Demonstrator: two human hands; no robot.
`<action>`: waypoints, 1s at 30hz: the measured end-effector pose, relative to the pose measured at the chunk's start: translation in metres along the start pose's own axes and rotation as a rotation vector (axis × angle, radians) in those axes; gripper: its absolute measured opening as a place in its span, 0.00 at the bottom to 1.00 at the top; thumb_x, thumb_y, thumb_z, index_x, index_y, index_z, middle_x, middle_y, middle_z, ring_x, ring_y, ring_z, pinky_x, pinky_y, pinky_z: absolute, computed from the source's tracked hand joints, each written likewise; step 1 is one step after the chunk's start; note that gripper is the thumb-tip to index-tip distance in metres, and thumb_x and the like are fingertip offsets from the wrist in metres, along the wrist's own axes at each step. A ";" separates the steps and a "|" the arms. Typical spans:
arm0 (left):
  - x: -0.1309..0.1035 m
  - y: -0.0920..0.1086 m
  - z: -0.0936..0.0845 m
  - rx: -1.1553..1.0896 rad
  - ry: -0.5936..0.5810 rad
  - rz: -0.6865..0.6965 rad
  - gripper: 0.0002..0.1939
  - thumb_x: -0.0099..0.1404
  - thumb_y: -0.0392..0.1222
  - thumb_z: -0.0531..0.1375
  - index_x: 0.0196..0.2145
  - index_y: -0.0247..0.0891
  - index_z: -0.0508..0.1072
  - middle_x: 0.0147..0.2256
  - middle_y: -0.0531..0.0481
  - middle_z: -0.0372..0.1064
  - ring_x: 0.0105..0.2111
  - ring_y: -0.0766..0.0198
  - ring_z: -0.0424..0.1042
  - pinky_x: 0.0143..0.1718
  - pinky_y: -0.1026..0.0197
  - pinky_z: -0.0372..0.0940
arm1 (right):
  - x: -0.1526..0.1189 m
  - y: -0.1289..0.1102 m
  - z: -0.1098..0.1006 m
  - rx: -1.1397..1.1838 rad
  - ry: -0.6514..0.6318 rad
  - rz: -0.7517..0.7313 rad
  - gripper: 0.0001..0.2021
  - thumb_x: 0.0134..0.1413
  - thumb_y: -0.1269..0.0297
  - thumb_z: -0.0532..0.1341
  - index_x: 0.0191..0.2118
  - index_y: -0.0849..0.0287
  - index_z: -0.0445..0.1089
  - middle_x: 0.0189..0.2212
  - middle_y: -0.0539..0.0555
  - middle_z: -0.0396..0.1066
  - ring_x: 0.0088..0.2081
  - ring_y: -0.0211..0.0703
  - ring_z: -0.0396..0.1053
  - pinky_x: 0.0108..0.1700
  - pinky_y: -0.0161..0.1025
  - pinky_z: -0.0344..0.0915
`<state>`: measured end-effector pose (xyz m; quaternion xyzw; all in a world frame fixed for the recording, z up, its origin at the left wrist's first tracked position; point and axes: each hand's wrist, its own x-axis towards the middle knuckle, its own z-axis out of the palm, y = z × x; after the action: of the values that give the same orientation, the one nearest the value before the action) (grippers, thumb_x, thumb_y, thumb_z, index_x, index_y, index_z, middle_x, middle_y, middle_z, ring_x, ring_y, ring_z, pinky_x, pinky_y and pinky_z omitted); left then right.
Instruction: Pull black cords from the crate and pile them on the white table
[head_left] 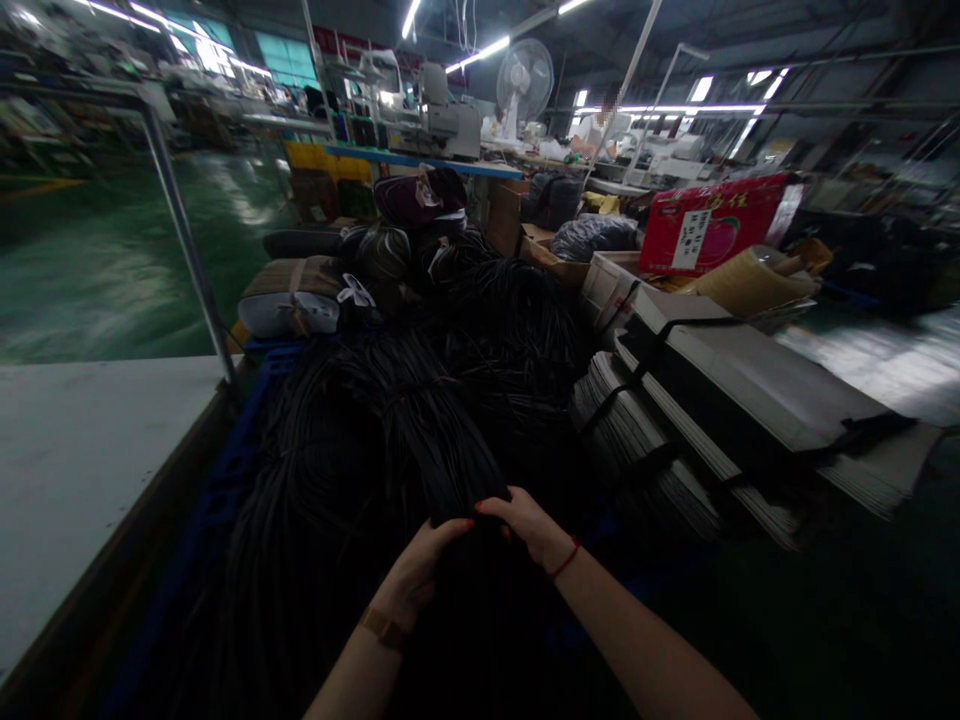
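**Black strap stock, bundled — handling entry**

Pile of black straps (352, 450): large loose heap filling the blue bin (225, 470) beside the white bench (82, 450); long, narrow, limp lengths lying tangled. Judged heavy in bulk and prone to snagging strand on strand.

Banded stacks of grey card (720, 400): at the right of the heap, flat, stiff, tied with black tape.

Wrapped parcels (296, 295) and red carton (712, 225): behind the heap, well apart from the hands.

Held bundle (442, 470): a gathered sheaf of straps rising from the heap at centre. Soft, floppy, probably light by the handful; best taken near one gathered end, or it will likely fan out.

Left hand (424, 570): grip clenched on the bundle's near end.

Right hand (529, 525): grip clenched on the same end, touching the left.
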<state>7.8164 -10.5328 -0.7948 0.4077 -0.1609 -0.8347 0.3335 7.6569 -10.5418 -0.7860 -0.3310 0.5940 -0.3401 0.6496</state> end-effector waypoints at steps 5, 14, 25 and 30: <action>0.005 -0.003 -0.009 0.025 -0.005 0.013 0.16 0.51 0.36 0.65 0.40 0.33 0.71 0.34 0.44 0.76 0.33 0.58 0.75 0.41 0.57 0.68 | -0.004 -0.005 -0.007 0.065 -0.042 0.020 0.12 0.39 0.61 0.64 0.30 0.63 0.68 0.21 0.47 0.68 0.20 0.31 0.63 0.21 0.29 0.57; 0.003 -0.001 -0.003 0.008 -0.133 0.031 0.15 0.54 0.36 0.63 0.40 0.29 0.73 0.36 0.39 0.76 0.35 0.55 0.75 0.43 0.55 0.68 | 0.004 -0.002 -0.011 0.035 -0.183 0.066 0.15 0.38 0.56 0.67 0.26 0.63 0.66 0.17 0.44 0.63 0.16 0.28 0.56 0.19 0.30 0.54; 0.011 -0.007 -0.008 0.018 -0.027 0.034 0.21 0.52 0.35 0.65 0.45 0.32 0.69 0.38 0.40 0.76 0.36 0.55 0.75 0.43 0.55 0.69 | 0.013 0.003 -0.008 -0.078 -0.060 0.069 0.17 0.37 0.61 0.67 0.35 0.65 0.71 0.23 0.50 0.70 0.20 0.32 0.62 0.21 0.31 0.57; 0.014 -0.010 -0.009 0.008 -0.011 0.038 0.24 0.51 0.35 0.65 0.47 0.33 0.68 0.38 0.40 0.76 0.36 0.55 0.75 0.43 0.54 0.69 | 0.009 -0.007 -0.009 -0.125 -0.044 0.001 0.17 0.37 0.63 0.67 0.36 0.66 0.72 0.27 0.52 0.73 0.25 0.36 0.68 0.28 0.33 0.63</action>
<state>7.8130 -10.5352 -0.8138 0.4013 -0.1740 -0.8297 0.3468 7.6482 -10.5529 -0.7859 -0.3779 0.5999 -0.2948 0.6407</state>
